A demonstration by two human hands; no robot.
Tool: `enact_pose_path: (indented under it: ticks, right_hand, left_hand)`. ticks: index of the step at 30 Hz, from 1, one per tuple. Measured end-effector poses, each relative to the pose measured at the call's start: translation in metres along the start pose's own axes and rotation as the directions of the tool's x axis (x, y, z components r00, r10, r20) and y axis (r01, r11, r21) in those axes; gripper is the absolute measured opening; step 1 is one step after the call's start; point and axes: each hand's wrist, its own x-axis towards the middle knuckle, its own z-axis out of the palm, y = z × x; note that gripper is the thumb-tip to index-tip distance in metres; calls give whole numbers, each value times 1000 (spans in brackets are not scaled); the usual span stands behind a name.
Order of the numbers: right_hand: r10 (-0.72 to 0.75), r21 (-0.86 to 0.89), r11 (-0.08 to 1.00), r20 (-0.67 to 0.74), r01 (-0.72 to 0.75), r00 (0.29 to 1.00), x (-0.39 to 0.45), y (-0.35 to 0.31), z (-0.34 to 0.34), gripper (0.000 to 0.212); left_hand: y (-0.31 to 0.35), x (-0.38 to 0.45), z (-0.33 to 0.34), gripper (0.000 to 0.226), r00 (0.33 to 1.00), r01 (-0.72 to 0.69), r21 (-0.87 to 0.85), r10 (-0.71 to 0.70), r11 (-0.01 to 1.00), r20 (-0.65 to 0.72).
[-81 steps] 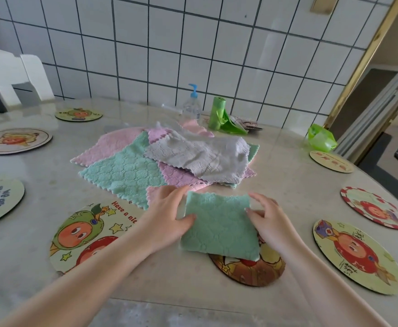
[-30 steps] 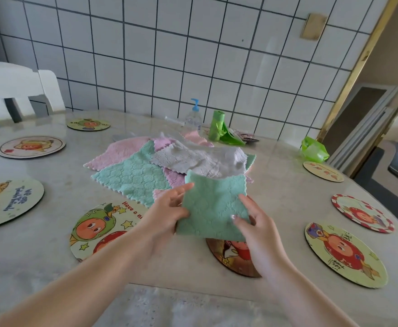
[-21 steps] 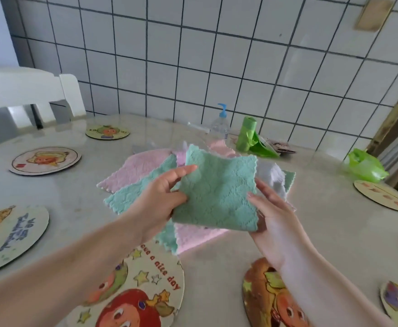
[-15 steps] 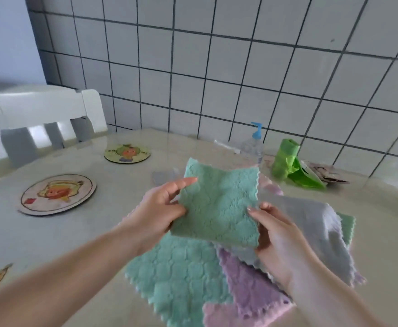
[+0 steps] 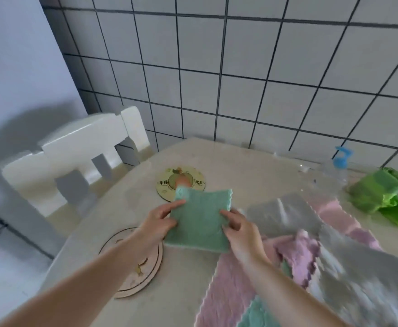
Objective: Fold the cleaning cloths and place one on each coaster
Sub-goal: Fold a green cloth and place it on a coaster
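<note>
1. Head view, the hands: your left hand and right hand both pinch the folded green cloth, one on each side edge. On each hand the thumb lies on top and the fingers curl underneath.

2. Head view, the cloth: it looks to be held just above the table rather than lying flat on it, though motion blur makes that hard to confirm. Its far scalloped edge covers the near rim of the yellow coaster, which sits toward the back of the table.

3. Head view, second coaster: a pale, peach-coloured coaster lies nearer to you, partly under your left wrist and forearm. The cloth's near left corner reaches close to its rim — it does not lie on it.

4. Head view, the remaining cloths: to your right lies the loose pile of pink, grey and green cloths, overlapping and unfolded, badly smeared by blur at the lower right.

5. Head view, surroundings: a clear pump bottle with a blue top stands by the tiled wall, with a green plastic bag roll just beside it. A white chair stands at the table's far left edge.
</note>
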Motion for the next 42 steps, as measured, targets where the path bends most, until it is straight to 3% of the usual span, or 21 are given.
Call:
enact_pose_path:
  ticks: [4,8,16,22,25,28,31,38,40,42]
  right_hand:
    - [-57,-192,979,72,70,996,46,-15,35,47]
    - [10,-295,955,163,39,987,78,-26,56,61]
    - [15,-379,925,141,40,990,143,-24,77,59]
    - [38,-422,906,148,28,988,161,0,80,59]
    - [-24,-505,859,119,81,993,160,2,81,58]
    - [-128,-731,645,185,224,974,155,4,83,60]
    - [-44,-849,465,263,253,964,150,13,84,80]
    - [60,-881,441,220,172,974,139,15,79,62]
    - [41,-859,484,214,168,976,134,5,75,60]
    - [-26,-804,568,199,178,980,120,-3,64,56]
  left_hand:
    - [23,43,-40,52,997,-40,221,24,974,76]
    - [38,85,-64,59,984,-119,406,55,906,167]
    - [26,165,-82,68,967,-226,518,127,825,219]
    - [7,189,-84,79,953,-271,662,97,699,288]
    - [-2,183,-85,77,949,-296,821,248,487,195]
    - [-15,171,-74,62,836,-442,863,460,243,299]
    - [-28,166,-65,56,819,-455,885,433,94,376]
    - [-27,167,-67,82,896,-404,910,238,92,374]
    - [-16,162,-63,69,912,-380,919,213,109,351]
    - [-6,148,-58,47,899,-404,884,281,235,336]
